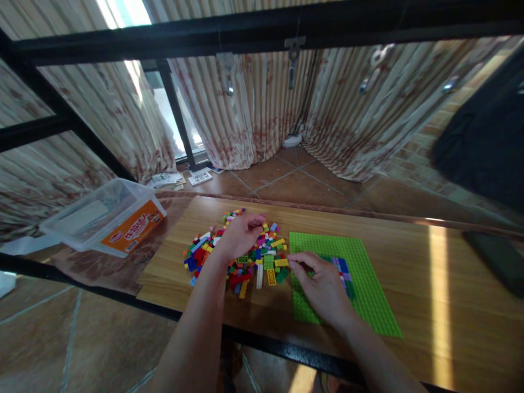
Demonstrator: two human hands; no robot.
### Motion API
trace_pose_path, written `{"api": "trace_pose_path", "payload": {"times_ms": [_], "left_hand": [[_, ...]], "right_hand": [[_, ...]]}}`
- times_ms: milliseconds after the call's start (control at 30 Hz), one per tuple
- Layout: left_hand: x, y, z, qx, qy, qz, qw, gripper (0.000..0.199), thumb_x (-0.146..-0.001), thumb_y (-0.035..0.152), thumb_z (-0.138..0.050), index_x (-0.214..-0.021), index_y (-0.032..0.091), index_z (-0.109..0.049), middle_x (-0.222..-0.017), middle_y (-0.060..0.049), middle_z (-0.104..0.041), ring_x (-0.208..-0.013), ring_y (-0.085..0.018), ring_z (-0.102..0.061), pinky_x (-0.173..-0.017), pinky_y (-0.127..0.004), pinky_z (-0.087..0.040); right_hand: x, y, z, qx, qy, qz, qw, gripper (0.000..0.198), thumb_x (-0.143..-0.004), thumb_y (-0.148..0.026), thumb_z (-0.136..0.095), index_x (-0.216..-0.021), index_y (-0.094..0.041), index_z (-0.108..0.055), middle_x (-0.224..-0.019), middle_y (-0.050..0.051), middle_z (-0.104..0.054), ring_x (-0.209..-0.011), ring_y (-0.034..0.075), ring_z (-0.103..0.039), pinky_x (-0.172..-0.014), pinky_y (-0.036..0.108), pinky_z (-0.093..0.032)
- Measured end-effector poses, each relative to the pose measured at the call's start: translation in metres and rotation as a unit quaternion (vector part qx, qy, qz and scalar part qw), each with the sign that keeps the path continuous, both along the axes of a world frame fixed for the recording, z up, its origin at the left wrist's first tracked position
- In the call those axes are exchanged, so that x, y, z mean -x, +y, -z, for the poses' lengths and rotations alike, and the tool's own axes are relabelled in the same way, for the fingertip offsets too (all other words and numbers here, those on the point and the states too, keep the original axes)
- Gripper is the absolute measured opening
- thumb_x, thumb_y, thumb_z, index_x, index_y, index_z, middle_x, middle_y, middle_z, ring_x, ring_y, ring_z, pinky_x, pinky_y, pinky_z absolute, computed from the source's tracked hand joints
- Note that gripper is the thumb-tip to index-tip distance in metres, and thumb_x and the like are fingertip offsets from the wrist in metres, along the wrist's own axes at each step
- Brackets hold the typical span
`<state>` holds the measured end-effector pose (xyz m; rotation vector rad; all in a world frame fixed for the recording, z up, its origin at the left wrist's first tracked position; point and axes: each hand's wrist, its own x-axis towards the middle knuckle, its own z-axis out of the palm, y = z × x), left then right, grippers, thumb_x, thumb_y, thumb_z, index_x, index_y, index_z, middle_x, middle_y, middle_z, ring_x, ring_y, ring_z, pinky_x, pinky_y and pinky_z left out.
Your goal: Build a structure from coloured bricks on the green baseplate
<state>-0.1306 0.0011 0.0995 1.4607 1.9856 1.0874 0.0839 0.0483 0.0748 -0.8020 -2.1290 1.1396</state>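
Observation:
Over the pile of colourful toy bricks (268, 261) reaches my left hand (241, 234), its fingers curled together among the far bricks. Whatever those fingers hold is hidden. My right hand (321, 284) hovers above the left part of the green baseplate (370, 295), thumb and forefinger pinched at the plate's left edge. A yellow brick (281, 262) lies right by these fingertips; I cannot tell whether they grip it. Partly behind the right hand, a block of joined blue, purple, white and green bricks (345, 273) sits on the baseplate.
A clear plastic tub (98, 210) with an orange label stands left on the wooden table (409, 262). At the right edge lies a dark flat object (495, 262). A black metal bar (262, 35) crosses above, before striped curtains (254, 109).

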Motion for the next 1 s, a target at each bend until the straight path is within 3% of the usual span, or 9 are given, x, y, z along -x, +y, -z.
{"api": "trace_pose_path", "payload": {"times_ms": [67, 200, 367, 600, 700, 833, 900, 1000], "left_hand": [[-0.011, -0.003, -0.002, 0.0, -0.073, 0.081, 0.994, 0.022, -0.082, 0.017, -0.056, -0.1, 0.015, -0.069, -0.095, -0.005, -0.072, -0.087, -0.017, -0.066, -0.082, -0.03, -0.051], [-0.038, -0.001, -0.004, 0.001, -0.131, 0.14, 0.981, 0.018, -0.083, 0.019, -0.058, -0.097, 0.014, -0.068, -0.093, -0.005, -0.07, -0.085, -0.015, -0.064, -0.08, -0.028, -0.05], [-0.056, 0.005, -0.006, -0.011, -0.131, 0.16, 0.978, 0.015, -0.084, 0.021, -0.058, -0.095, 0.014, -0.066, -0.091, -0.004, -0.068, -0.082, -0.014, -0.062, -0.076, -0.026, -0.049], [-0.056, 0.005, -0.002, -0.014, -0.161, 0.163, 0.973, 0.013, -0.083, 0.019, -0.058, -0.094, 0.015, -0.062, -0.086, -0.003, -0.067, -0.079, -0.014, -0.062, -0.074, -0.026, -0.049], [-0.055, 0.004, -0.001, -0.02, -0.186, 0.164, 0.969, 0.014, -0.083, 0.018, -0.058, -0.096, 0.015, -0.061, -0.088, -0.004, -0.067, -0.082, -0.014, -0.062, -0.077, -0.027, -0.05], [-0.054, 0.002, -0.002, -0.019, -0.174, 0.169, 0.97, 0.015, -0.083, 0.017, -0.059, -0.098, 0.014, -0.061, -0.091, -0.004, -0.067, -0.084, -0.014, -0.062, -0.079, -0.028, -0.05], [-0.054, 0.001, -0.003, -0.018, -0.172, 0.169, 0.97, 0.014, -0.083, 0.017, -0.059, -0.097, 0.014, -0.061, -0.091, -0.004, -0.066, -0.084, -0.014, -0.062, -0.079, -0.028, -0.05], [-0.055, 0.001, -0.003, -0.014, -0.183, 0.176, 0.967, 0.013, -0.083, 0.018, -0.061, -0.096, 0.014, -0.061, -0.09, -0.004, -0.066, -0.082, -0.014, -0.063, -0.079, -0.028, -0.051]], "right_hand": [[0.001, 0.001, 0.0, 0.038, 0.024, 0.019, 0.999, 0.02, -0.089, -0.032, -0.055, -0.095, -0.022, -0.071, -0.092, 0.005, -0.073, -0.083, 0.02, -0.068, -0.076, 0.034, -0.053], [0.003, 0.006, 0.001, 0.112, 0.079, 0.028, 0.99, 0.029, -0.086, -0.037, -0.06, -0.107, -0.019, -0.066, -0.093, 0.006, -0.072, -0.083, 0.018, -0.067, -0.076, 0.032, -0.053], [0.001, 0.011, 0.001, 0.118, 0.088, 0.038, 0.988, 0.029, -0.083, -0.039, -0.063, -0.104, -0.019, -0.068, -0.099, 0.007, -0.072, -0.087, 0.019, -0.067, -0.079, 0.033, -0.053], [0.002, 0.01, -0.003, 0.157, 0.102, 0.062, 0.98, 0.031, -0.086, -0.047, -0.056, -0.094, -0.02, -0.071, -0.083, 0.005, -0.073, -0.066, 0.016, -0.066, -0.065, 0.031, -0.056], [0.004, 0.013, -0.002, 0.245, 0.134, 0.065, 0.958, 0.034, -0.082, -0.05, -0.06, -0.091, -0.018, -0.07, -0.076, 0.005, -0.071, -0.064, 0.016, -0.065, -0.063, 0.031, -0.056], [0.006, 0.013, -0.002, 0.38, 0.181, 0.057, 0.905, 0.033, -0.076, -0.048, -0.066, -0.09, -0.017, -0.067, -0.071, 0.004, -0.07, -0.063, 0.015, -0.064, -0.062, 0.029, -0.055], [0.006, 0.011, -0.004, 0.412, 0.191, 0.051, 0.89, 0.033, -0.076, -0.049, -0.066, -0.085, -0.017, -0.066, -0.07, 0.003, -0.069, -0.061, 0.014, -0.063, -0.058, 0.027, -0.053], [0.006, 0.009, -0.007, 0.416, 0.19, 0.035, 0.889, 0.037, -0.076, -0.055, -0.066, -0.077, -0.018, -0.065, -0.07, 0.002, -0.067, -0.059, 0.011, -0.06, -0.053, 0.023, -0.048]]}}
